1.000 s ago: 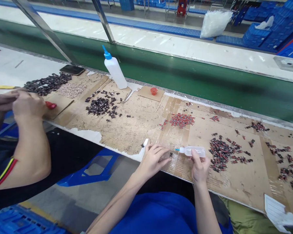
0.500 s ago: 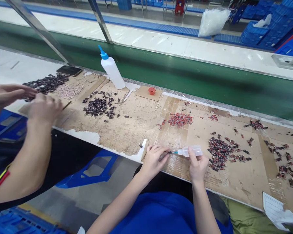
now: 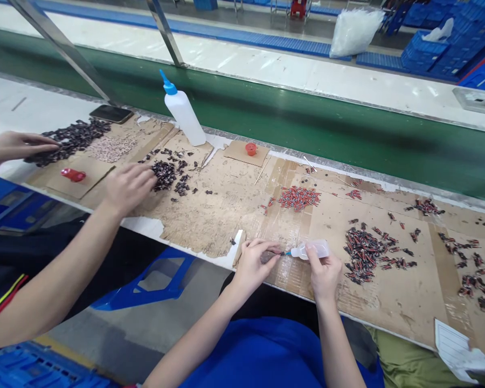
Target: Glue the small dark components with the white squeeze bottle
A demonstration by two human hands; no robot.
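"Cardboard-covered bench [image 3: 210, 226]; hands?"
"Left hand [image 3: 254, 265] pinches a small black part [image 3: 282, 253]; right hand [image 3: 325, 276], curled, grips squeeze bottle [image 3: 319, 248], nozzle [image 3: 288, 253] at part."
"Progress?"
"Probably mid-piece; red-black assemblies [image 3: 361, 257] look done, black pieces [image 3: 164, 173] remain."

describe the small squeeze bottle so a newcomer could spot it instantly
Find the cardboard-covered bench. Near its close edge, the person's right hand holds the small translucent bottle sideways, blue tip pointing toward the left hand. Unlike the bigger white bottle standing near the far edge, it is held.

Translucent whitish bottle [image 3: 321, 247] (blue tip [image 3: 288, 253])
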